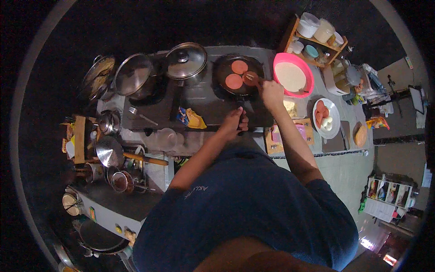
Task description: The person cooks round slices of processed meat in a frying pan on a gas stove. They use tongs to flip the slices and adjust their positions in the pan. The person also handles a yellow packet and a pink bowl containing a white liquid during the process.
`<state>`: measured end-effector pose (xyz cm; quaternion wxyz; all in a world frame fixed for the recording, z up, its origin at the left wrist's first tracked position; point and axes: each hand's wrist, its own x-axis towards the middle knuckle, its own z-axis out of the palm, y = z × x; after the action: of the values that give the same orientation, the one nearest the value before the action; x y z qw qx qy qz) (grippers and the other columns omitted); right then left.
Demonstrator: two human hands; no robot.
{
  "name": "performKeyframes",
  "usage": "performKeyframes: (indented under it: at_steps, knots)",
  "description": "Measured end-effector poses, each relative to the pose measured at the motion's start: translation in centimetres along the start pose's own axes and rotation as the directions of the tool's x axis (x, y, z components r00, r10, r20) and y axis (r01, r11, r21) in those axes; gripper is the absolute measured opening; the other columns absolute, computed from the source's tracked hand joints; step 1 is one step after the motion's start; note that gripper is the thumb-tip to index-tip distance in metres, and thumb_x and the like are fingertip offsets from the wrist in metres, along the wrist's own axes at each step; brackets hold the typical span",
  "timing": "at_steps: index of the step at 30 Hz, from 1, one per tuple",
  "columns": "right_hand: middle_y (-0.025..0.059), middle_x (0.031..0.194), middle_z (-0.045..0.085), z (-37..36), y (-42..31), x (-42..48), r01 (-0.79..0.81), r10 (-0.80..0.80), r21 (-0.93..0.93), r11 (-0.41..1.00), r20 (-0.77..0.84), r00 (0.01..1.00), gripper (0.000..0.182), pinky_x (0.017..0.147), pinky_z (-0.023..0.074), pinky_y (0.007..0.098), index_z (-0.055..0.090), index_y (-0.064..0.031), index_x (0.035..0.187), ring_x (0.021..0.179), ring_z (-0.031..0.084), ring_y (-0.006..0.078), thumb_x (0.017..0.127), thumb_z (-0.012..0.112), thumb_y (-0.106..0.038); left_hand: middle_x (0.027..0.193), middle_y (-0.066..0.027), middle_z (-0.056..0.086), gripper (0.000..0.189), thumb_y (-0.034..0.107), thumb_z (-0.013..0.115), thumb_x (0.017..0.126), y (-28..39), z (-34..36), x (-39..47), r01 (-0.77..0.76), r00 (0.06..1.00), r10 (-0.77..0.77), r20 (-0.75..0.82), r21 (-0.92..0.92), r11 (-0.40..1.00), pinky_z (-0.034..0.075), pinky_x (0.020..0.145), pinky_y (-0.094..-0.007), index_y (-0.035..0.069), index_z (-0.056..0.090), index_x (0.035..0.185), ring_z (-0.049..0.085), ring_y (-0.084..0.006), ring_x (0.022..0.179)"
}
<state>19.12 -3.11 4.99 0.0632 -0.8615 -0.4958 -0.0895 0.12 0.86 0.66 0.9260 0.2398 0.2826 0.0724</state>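
Note:
A dark frying pan [224,89] rests on the stove, its handle held by my left hand [235,120]. Two round pink slices of meat [234,81] lie flat in it. My right hand [272,95] grips a brown slotted spatula [250,79], whose blade is inside the pan, beside the slices; whether something lies beneath it I cannot tell. Right of the pan stands a pink basin [309,76] with pale contents. Farther right, a white plate [334,114] holds more pink slices and several white, egg-like pieces.
Left of the pan are a lidded steel pot [187,64] and another pot under a glass lid [133,74]. A fork [142,115] and a yellow-and-blue packet [192,118] lie near the front. A knife [344,137] is on a dark board at right, below a wooden rack [334,48] of containers.

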Motion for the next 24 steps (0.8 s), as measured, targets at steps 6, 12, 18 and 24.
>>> performKeyframes:
  at_steps: [6, 12, 18, 24]
  knots:
    - [0.0152, 0.068, 0.063, -0.8, 0.0, 2.7, 0.076, -0.069, 0.097, 0.992, -0.076, 0.995, 0.023, 0.06, 0.0502, 0.0435, 0.067, -0.0151, 0.099, 0.067, 0.063, 0.0317, 0.08, 0.057, -0.021, 0.063, -0.0021, 0.041, 0.025, 0.034, 0.039, 0.097, -0.4, -0.4, 0.5, -0.043, 0.999, 0.043, 0.004, 0.048, 0.998, 0.036, 0.047, -0.0298, 0.011, 0.042, 0.09, 0.035, -0.0115, 0.048]
    - [0.0174, 0.075, 0.063, -1.4, -2.7, 5.3, 0.239, -0.238, -0.019, 0.971, 0.014, 0.971, 0.016, 0.061, 0.0511, 0.0434, 0.064, -0.0057, 0.084, 0.07, 0.064, 0.0334, 0.079, 0.049, -0.011, 0.062, -0.0016, 0.041, 0.026, 0.035, 0.038, 0.097, -0.3, 0.0, 0.4, -0.031, 0.998, 0.033, -0.048, 0.04, 0.999, 0.035, 0.046, -0.0294, 0.011, 0.042, 0.09, 0.035, -0.0114, 0.047]
    - [0.0185, 0.072, 0.064, -1.0, -4.3, 5.4, 0.1, -0.09, 0.093, 0.991, -0.109, 0.99, 0.015, 0.062, 0.0521, 0.0421, 0.065, -0.0034, 0.074, 0.069, 0.065, 0.0327, 0.074, 0.059, -0.017, 0.062, -0.001, 0.04, 0.025, 0.034, 0.037, 0.098, -0.6, 0.0, 0.1, -0.078, 0.996, 0.081, -0.039, 0.065, 0.995, 0.035, 0.046, -0.0293, 0.01, 0.042, 0.089, 0.034, -0.0112, 0.046]
    - [0.0187, 0.076, 0.063, -3.5, -3.3, 4.9, -0.015, 0.012, 0.125, 0.992, 0.022, 1.0, 0.015, 0.065, 0.0512, 0.0451, 0.06, -0.0033, 0.077, 0.073, 0.064, 0.0356, 0.079, 0.054, -0.017, 0.062, -0.0008, 0.039, 0.026, 0.034, 0.038, 0.097, -0.8, -0.2, 0.3, -0.074, 0.996, 0.078, -0.051, 0.072, 0.995, 0.036, 0.046, -0.0288, 0.01, 0.042, 0.09, 0.034, -0.0104, 0.047]
